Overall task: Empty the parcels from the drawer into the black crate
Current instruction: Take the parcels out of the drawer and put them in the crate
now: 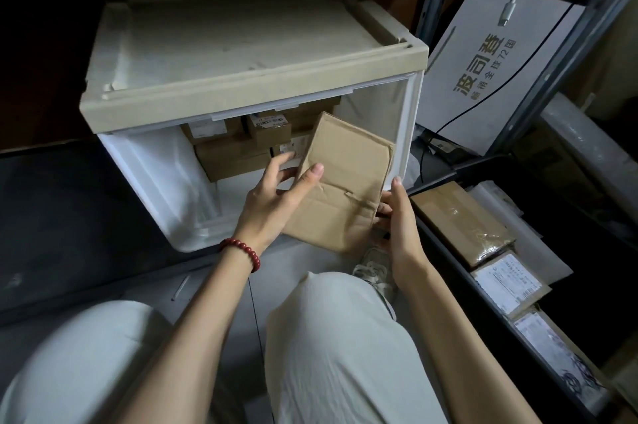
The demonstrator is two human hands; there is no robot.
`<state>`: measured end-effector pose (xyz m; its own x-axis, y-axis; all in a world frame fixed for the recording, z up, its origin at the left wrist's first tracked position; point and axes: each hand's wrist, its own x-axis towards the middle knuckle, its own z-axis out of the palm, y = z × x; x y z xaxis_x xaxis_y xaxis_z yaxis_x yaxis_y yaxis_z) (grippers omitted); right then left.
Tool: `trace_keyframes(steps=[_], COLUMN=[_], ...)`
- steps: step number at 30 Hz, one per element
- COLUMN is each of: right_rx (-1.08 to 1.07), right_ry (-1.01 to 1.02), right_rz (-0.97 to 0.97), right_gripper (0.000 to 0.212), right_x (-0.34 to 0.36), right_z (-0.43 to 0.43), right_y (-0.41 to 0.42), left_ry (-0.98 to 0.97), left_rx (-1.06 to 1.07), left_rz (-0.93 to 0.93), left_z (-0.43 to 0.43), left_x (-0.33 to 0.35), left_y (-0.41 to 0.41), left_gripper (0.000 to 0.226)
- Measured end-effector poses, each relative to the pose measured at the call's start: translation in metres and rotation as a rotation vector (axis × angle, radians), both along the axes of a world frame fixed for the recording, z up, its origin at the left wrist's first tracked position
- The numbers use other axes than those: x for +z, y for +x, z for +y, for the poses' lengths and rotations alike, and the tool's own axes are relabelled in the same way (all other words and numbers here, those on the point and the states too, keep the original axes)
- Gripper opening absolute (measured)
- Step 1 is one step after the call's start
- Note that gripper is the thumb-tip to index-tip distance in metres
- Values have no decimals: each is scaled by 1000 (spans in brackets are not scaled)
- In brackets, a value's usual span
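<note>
The person crouches, knees in pale, creased trousers (331, 337), one laced shoe (374, 268) just showing under the right wrist. A bracelet (243, 249) of round red beads sits on the left wrist.

Both hands are clamped on one parcel (345, 174), a flat, rectangular piece of plain brown cardboard with a dented face and a torn strip near its lower edge. The left hand (272, 195) grips its left side, thumb lying across the top face and fingers tucked behind. The right hand (400, 226) pinches the lower right corner, one finger running up the right edge. The parcel is tilted and held in the air just in front of the drawer's mouth, touching nothing else that I can see.

The drawer (152, 181) is smooth white plastic with a matte beige top and rounded front corners; its opening is wide. More boxes (231, 157) are stacked at the back, leaving bare white floor in front of them.

Just right of the right arm runs the crate (455, 271), dark-rimmed, already holding a taped brown packet (462, 219) and labelled bags (507, 282).

Beyond it leans a white board (483, 78) with printed characters.
</note>
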<state>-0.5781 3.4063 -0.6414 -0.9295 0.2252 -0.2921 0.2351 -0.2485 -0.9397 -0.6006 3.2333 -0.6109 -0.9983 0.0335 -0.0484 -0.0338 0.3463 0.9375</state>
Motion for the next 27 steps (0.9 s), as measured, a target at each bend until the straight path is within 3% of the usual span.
trace_keyframes(steps=[6,9,20,24,27], right_rx=[-32,-19,-95,-184,-282], right_ry=[0,-10,-29,-82,-144], right_rz=[-3,-24,30,74,112], right_gripper=[25,26,31,26,20], right_x=[-3,-4,-7,-9,-3], right_z=[0,1,14,49,81], right_y=[-2,-2,1,18,30], left_ry=[-59,-60,21,66,-55], left_rx=[-66,-72,-130,-292,-459], left_rz=[-16,-8,-119,-176,-183], left_z=[-3,-4,22,51,86], left_x=[-8,-11,-6,1,18], left_y=[-1,-3,-5,-8,-22], left_gripper=[40,36,83,78,79])
